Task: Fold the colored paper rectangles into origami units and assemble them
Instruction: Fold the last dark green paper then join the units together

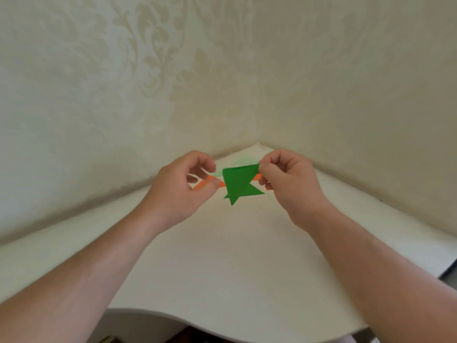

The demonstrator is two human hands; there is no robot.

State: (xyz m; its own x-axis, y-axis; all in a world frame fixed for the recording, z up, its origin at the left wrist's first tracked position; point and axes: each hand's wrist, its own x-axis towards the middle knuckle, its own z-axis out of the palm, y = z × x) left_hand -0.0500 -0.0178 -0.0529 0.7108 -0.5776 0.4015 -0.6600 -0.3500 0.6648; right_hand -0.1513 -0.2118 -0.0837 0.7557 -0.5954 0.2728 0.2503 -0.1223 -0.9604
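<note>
Above the worktop's point(222, 256) far corner: left grip point(183, 184) pinches orange unit point(206, 183) steady, right grip point(284, 177) pinches green unit's point(238, 184) top edge, likely for slotting together.

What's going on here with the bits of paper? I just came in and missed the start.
A person is joining two folded origami units above a white corner table. The left hand pinches the orange unit, which runs crosswise behind the green unit. The right hand pinches the green unit's top corner. The two pieces overlap, held in the air, but whether they are locked together cannot be told.
</note>
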